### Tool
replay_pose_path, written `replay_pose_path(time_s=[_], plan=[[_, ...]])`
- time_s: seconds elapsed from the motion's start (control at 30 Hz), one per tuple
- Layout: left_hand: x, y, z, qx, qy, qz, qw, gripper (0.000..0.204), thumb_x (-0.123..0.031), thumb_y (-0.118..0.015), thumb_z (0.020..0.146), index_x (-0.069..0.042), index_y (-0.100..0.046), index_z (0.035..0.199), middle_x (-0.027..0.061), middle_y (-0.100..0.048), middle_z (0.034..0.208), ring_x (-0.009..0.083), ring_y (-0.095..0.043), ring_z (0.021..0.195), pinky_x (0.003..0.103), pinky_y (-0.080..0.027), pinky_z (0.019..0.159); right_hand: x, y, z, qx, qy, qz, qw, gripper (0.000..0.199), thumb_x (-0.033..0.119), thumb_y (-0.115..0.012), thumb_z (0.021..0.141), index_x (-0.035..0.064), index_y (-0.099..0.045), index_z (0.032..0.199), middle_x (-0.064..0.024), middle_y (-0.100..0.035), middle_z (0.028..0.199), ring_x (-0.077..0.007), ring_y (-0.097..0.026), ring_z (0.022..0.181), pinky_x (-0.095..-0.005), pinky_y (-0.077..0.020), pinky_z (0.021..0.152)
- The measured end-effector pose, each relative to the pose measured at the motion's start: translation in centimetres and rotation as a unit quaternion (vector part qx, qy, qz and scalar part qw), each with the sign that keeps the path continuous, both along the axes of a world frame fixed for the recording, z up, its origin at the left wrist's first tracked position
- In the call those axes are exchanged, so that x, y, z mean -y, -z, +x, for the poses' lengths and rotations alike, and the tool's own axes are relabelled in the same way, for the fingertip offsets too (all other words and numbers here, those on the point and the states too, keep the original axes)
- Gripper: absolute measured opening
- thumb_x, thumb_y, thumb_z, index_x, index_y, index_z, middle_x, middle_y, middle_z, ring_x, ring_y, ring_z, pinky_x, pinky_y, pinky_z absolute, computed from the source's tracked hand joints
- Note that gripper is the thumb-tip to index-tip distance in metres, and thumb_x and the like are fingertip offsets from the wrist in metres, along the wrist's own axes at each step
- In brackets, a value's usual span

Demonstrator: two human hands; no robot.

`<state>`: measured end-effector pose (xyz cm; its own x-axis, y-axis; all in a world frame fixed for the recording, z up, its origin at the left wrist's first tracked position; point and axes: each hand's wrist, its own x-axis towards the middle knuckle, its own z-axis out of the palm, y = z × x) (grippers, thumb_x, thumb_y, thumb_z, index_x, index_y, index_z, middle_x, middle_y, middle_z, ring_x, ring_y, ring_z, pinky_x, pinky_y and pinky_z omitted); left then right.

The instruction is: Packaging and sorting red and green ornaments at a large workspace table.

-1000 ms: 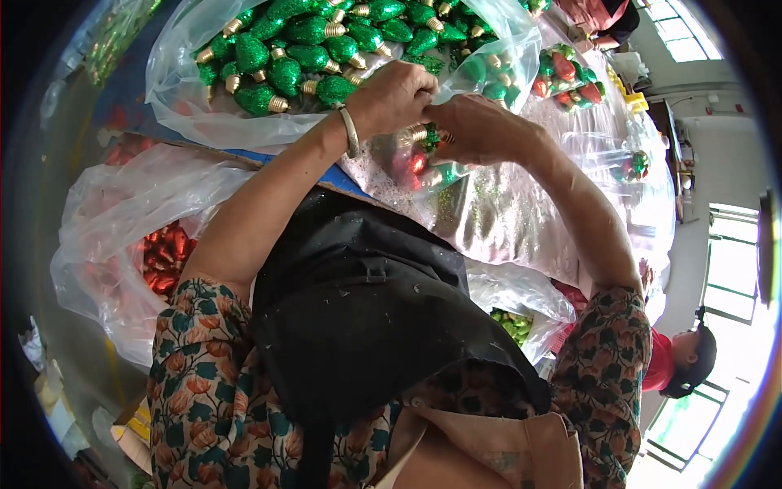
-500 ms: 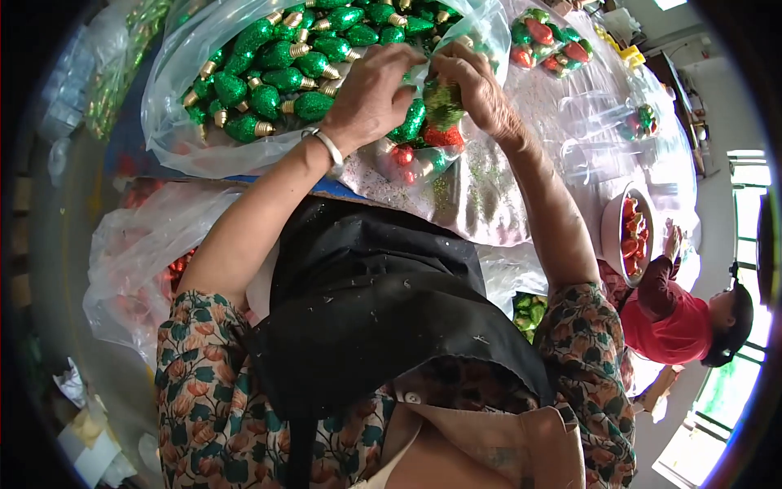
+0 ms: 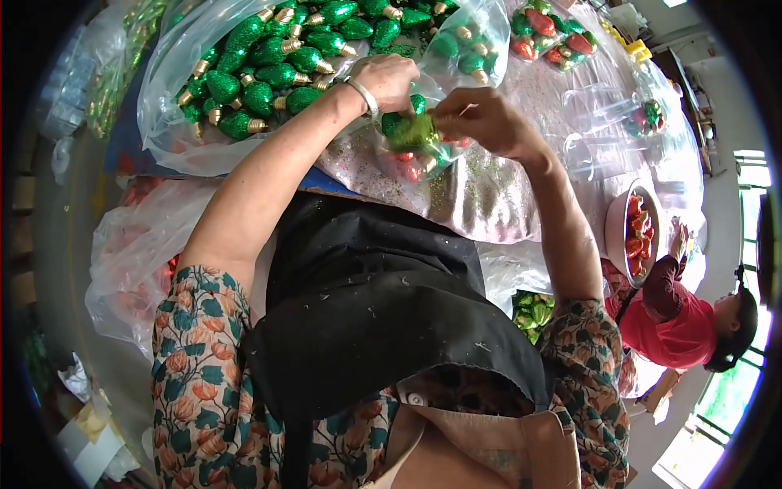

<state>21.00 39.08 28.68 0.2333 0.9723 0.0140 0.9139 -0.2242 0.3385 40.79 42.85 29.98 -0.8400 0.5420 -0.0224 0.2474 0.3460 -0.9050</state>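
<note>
Left hand [image 3: 384, 80]: twelve o'clock in our view, perhaps steadying the clear bag [image 3: 430, 163]; we can't see its grip.
Right hand [image 3: 489, 122]: one o'clock; pinch unclear to us.
Lime ornament [image 3: 419, 130]: twelve o'clock, blurred, between our hands.

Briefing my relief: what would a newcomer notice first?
First, glittery green bulb ornaments fill a plastic bag at upper left. At right, a white bowl holds red pieces beside a person in red. Upper centre, a blurred green item shows near left hand and right hand.
</note>
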Motion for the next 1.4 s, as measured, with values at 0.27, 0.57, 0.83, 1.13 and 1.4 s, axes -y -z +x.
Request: replay_pose_path(time_s=[0.27,0.57,0.83,1.13,1.4], plan=[[0.9,-0.3,1.2,-0.057,0.014,-0.052,0.997,0.038,-0.023,-0.079,0.060,-0.001,-0.065,0.088,0.0150,-0.065,0.085,0.0322,-0.063,0.083,0.041,-0.049,0.078,-1.0,-0.6,-4.7,0.449,-0.237,0.090,0.857,0.021,0.017,-0.076,0.067,0.0008,-0.067,0.077,-0.0133,-0.066,0.068,-0.0215,-0.064,0.066,-0.0363,-0.0483,0.061],[2.8,-2.2,5.2,0.094,0.068,0.144,0.983,0.037,-0.014,-0.071,0.070,-0.002,-0.059,0.103,0.0150,-0.060,0.083,0.0306,-0.060,0.078,0.040,-0.047,0.071,4.2,-3.8,8.3,0.054,0.106,0.297,0.947,0.021,0.014,-0.067,0.077,-0.0029,-0.063,0.088,-0.0125,-0.067,0.083,-0.0204,-0.064,0.075,-0.0326,-0.0495,0.069],[-1.3,-0.9,5.7,0.055,0.180,-0.115,0.975,0.046,-0.019,-0.079,0.063,-0.004,-0.063,0.103,0.0111,-0.060,0.083,0.0223,-0.062,0.079,0.033,-0.048,0.071,14.0,7.5,38.6,0.089,0.721,0.124,0.676,0.016,0.013,-0.061,0.083,-0.0008,-0.064,0.090,-0.0075,-0.063,0.070,-0.0093,-0.057,0.064,-0.0240,-0.0461,0.062],[-0.3,-0.3,6.3,0.029,0.156,-0.160,0.974,0.049,-0.025,-0.079,0.063,-0.010,-0.064,0.107,0.0115,-0.054,0.077,0.0213,-0.058,0.077,0.036,-0.046,0.085,28.2,34.1,48.6,0.445,0.660,-0.030,0.605,0.092,0.038,-0.071,0.064,0.0110,-0.028,0.140,-0.0284,-0.035,0.135,-0.0435,-0.036,0.123,-0.0469,-0.0328,0.102],[0.3,0.1,4.4,0.029,0.155,-0.097,0.983,0.044,-0.031,-0.076,0.069,-0.010,-0.064,0.106,0.0164,-0.059,0.086,0.0327,-0.059,0.098,0.036,-0.044,0.088,15.6,37.2,46.4,0.463,0.575,-0.130,0.662,0.082,0.041,-0.069,0.066,0.0067,-0.035,0.133,-0.0233,-0.034,0.136,-0.0397,-0.038,0.122,-0.0430,-0.0376,0.099]])
